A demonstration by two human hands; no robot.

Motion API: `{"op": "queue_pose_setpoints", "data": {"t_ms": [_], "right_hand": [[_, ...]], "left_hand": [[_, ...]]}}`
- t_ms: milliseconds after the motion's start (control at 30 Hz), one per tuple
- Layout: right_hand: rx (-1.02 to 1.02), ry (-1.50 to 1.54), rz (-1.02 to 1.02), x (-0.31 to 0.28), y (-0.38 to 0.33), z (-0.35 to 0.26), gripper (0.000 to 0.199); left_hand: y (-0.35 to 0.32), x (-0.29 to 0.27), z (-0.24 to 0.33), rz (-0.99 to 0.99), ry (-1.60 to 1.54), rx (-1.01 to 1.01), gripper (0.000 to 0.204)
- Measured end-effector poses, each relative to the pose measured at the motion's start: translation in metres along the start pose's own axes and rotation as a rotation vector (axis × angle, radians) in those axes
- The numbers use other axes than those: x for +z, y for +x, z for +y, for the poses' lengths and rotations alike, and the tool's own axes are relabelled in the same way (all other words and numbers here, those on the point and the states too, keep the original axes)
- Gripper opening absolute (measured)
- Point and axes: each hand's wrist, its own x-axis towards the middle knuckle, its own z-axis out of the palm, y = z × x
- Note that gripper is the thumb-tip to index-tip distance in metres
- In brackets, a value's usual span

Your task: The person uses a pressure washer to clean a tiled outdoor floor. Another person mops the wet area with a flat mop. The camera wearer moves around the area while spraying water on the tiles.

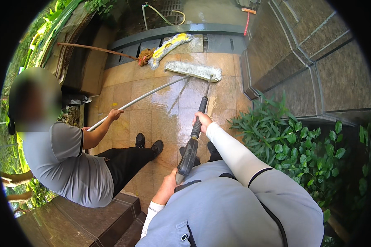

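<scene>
I hold a pressure-washer lance [192, 142] with both hands. My right hand [203, 121] grips its black forward handle, and my left hand [167, 187] is closed around the rear grip near my waist. The thin lance tip points at the wet tan floor tiles [169, 107] ahead, close to a flat white mop head [193, 70]. A person in a grey shirt [66, 160] stands at my left and holds the long pale handle [140, 99] of that mop.
A yellow-and-white mop head [169, 46] and a wooden-handled broom [99, 50] lie by a grey drain channel [173, 33] at the far end. Green bushes [301, 152] and stone-clad wall panels [313, 61] line the right. Dark stone steps [90, 222] sit below left.
</scene>
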Motion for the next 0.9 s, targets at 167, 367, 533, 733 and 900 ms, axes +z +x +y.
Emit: {"op": "queue_pose_setpoints", "data": {"t_ms": [167,367,533,733,900], "right_hand": [[0.044,-0.095,0.011,0.023,0.016,0.009,0.012],[0.142,-0.191,-0.054,0.061,0.031,0.030,0.012],[0.168,-0.237,-0.085,0.097,0.049,0.046,0.010],[0.219,-0.276,-0.128,0.124,0.067,0.056,0.010],[0.210,-0.319,-0.116,0.146,0.082,0.071,0.011]], "left_hand": [[-0.005,-0.004,-0.001,0.064,-0.077,-0.009,0.045],[-0.011,-0.015,-0.011,0.150,-0.122,-0.018,0.046],[-0.011,-0.025,-0.022,0.210,-0.131,-0.061,0.046],[-0.004,-0.040,-0.032,0.260,-0.130,-0.128,0.047],[-0.003,-0.063,-0.048,0.249,-0.233,-0.113,0.050]]}}
